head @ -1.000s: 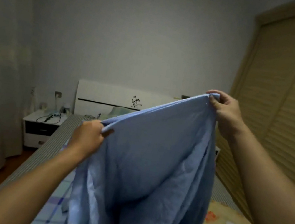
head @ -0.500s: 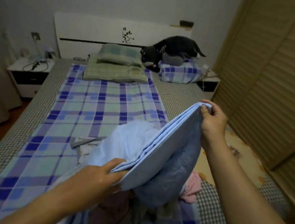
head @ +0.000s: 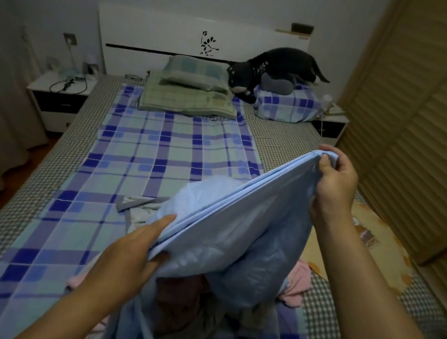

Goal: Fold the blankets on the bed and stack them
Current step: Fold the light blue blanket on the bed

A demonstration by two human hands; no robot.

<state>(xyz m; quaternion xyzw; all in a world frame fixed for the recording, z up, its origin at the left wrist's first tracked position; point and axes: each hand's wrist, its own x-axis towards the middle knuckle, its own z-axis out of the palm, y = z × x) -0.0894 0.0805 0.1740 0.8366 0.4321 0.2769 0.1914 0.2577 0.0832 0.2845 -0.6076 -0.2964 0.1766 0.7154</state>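
Observation:
A light blue blanket (head: 238, 231), doubled so its edges run together, hangs between my hands above the foot of the bed (head: 37, 176). My right hand (head: 335, 185) pinches its upper corner at the right. My left hand (head: 131, 254) holds the lower corner, fingers stretched along the top edge and thumb underneath. The rest of the blanket sags down onto a heap of other cloths, including a pink one (head: 297, 285). A folded blue-checked blanket (head: 286, 106) lies at the head of the bed on the right.
A blue plaid sheet (head: 159, 155) covers the bed. Green pillows (head: 191, 90) lie at the headboard, and a black plush toy (head: 277, 69) rests on the folded blanket. A nightstand (head: 57, 94) stands at the left, a slatted wardrobe (head: 432, 115) at the right. A yellow patterned cloth (head: 379, 254) lies near the right edge.
I have lowered the blanket from chest height down over the bed, and my view has tipped down. My left hand has dropped low and its fingers have straightened along the edge.

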